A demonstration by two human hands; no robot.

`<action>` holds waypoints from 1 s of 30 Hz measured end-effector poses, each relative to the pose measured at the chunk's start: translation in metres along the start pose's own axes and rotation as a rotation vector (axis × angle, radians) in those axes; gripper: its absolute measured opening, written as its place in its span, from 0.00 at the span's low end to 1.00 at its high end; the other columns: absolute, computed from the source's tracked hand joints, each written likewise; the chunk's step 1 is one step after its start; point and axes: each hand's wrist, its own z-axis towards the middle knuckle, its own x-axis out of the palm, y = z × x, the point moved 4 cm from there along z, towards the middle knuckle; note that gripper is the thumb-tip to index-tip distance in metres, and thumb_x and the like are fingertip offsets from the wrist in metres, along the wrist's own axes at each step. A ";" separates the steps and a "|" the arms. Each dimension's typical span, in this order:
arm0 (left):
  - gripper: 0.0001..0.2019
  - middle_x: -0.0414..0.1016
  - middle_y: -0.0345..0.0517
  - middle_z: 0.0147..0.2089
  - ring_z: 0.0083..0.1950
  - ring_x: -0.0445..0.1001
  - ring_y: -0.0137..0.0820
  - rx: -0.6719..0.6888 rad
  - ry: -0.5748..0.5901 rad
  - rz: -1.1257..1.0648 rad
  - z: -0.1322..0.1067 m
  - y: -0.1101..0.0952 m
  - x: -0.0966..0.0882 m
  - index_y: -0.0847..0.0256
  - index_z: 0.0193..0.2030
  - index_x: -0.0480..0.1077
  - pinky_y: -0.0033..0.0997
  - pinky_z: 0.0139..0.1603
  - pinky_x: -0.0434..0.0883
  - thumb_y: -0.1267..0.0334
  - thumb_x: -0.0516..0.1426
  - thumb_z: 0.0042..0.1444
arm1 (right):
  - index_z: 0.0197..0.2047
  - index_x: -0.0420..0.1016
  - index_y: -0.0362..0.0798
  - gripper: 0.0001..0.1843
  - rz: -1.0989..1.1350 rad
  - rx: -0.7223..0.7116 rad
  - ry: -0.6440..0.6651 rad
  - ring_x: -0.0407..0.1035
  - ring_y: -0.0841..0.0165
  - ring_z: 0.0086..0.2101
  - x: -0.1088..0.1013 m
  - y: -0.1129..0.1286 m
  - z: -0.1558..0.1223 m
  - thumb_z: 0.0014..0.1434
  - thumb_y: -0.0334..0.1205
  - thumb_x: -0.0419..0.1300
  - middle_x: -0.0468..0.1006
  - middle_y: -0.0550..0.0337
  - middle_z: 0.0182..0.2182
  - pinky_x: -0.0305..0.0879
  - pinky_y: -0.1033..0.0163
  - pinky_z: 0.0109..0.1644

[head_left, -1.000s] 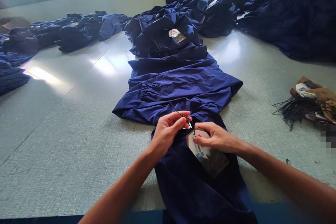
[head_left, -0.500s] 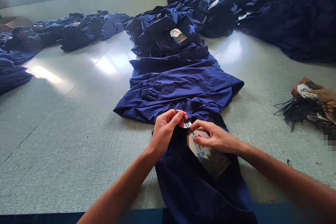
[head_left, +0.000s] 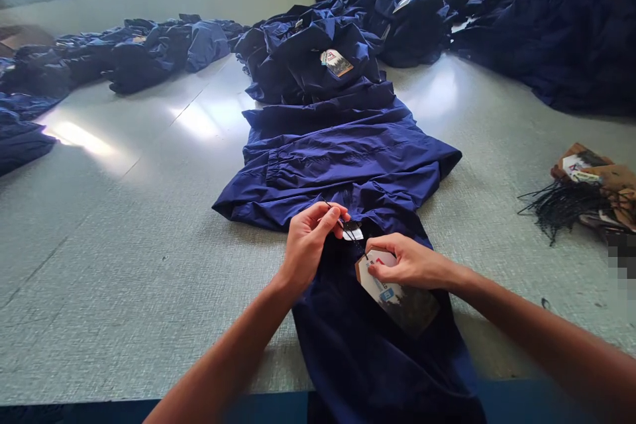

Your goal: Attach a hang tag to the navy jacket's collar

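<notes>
A navy jacket (head_left: 348, 152) lies spread before me, its lower part hanging over the table's near edge. My left hand (head_left: 313, 235) is closed in a pinch on the black string (head_left: 349, 232) of a hang tag. Between thumb and fingers, my right hand (head_left: 407, 262) grips the hang tag (head_left: 397, 298) itself, a printed card with a forest picture and a brown backing. The string runs taut between both hands, passing over a small white label (head_left: 354, 232) at the jacket's neck. Some left fingertips are hidden behind the thumb.
On the right, a bunch of hang tags (head_left: 591, 172) with black strings lies on the table (head_left: 124, 278). Heaps of navy garments stand along the back left (head_left: 149, 50), back middle (head_left: 407, 13) and right (head_left: 561, 46). Another hang tag (head_left: 338, 63) rests on the garment ahead.
My right hand has shifted slightly right and down with the hang tag, drawing it away from my left hand. More of the white neck label shows now.
</notes>
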 end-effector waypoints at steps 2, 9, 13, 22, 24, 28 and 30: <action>0.10 0.76 0.41 0.33 0.29 0.68 0.23 -0.002 0.014 -0.008 0.000 0.000 0.000 0.62 0.34 0.77 0.23 0.34 0.67 0.57 0.62 0.60 | 0.26 0.58 0.48 0.10 -0.016 -0.004 -0.004 0.51 0.76 0.25 0.000 0.000 0.000 0.56 0.33 0.57 0.56 0.69 0.23 0.50 0.68 0.27; 0.11 0.79 0.43 0.34 0.25 0.70 0.23 -0.043 0.039 -0.132 0.001 0.000 0.002 0.62 0.39 0.72 0.25 0.31 0.70 0.55 0.62 0.60 | 0.28 0.62 0.47 0.08 0.005 -0.005 -0.024 0.52 0.75 0.25 -0.003 -0.004 0.002 0.57 0.34 0.56 0.58 0.68 0.24 0.50 0.68 0.27; 0.12 0.71 0.36 0.28 0.23 0.68 0.21 -0.061 0.018 -0.223 0.003 0.001 0.003 0.61 0.38 0.70 0.22 0.26 0.67 0.55 0.63 0.60 | 0.28 0.62 0.47 0.09 0.016 -0.030 -0.041 0.53 0.75 0.26 -0.004 -0.005 0.003 0.59 0.36 0.57 0.59 0.68 0.25 0.53 0.69 0.28; 0.12 0.78 0.45 0.40 0.35 0.74 0.24 0.024 -0.017 -0.063 0.005 -0.004 -0.004 0.62 0.49 0.74 0.24 0.40 0.72 0.60 0.62 0.61 | 0.50 0.70 0.49 0.14 0.171 -0.028 -0.130 0.67 0.71 0.33 -0.004 -0.011 0.002 0.61 0.39 0.61 0.74 0.61 0.37 0.65 0.67 0.35; 0.19 0.78 0.50 0.50 0.39 0.77 0.26 0.015 0.001 -0.064 0.005 -0.005 -0.002 0.60 0.57 0.70 0.26 0.41 0.74 0.62 0.62 0.60 | 0.51 0.71 0.49 0.15 0.190 -0.038 -0.153 0.68 0.71 0.34 -0.005 -0.012 0.002 0.61 0.39 0.62 0.75 0.60 0.39 0.67 0.67 0.36; 0.26 0.66 0.55 0.65 0.43 0.79 0.30 0.097 -0.057 0.038 0.004 -0.010 -0.003 0.56 0.62 0.61 0.27 0.37 0.76 0.61 0.63 0.59 | 0.51 0.70 0.49 0.17 0.335 -0.036 -0.232 0.70 0.71 0.34 -0.008 -0.013 0.002 0.59 0.41 0.63 0.76 0.59 0.41 0.67 0.67 0.36; 0.21 0.71 0.51 0.57 0.38 0.78 0.26 0.192 -0.152 0.132 0.001 -0.014 -0.008 0.56 0.58 0.63 0.25 0.33 0.74 0.60 0.62 0.60 | 0.51 0.68 0.49 0.18 0.406 -0.018 -0.292 0.69 0.72 0.32 -0.010 -0.012 0.001 0.59 0.42 0.64 0.75 0.61 0.38 0.66 0.68 0.34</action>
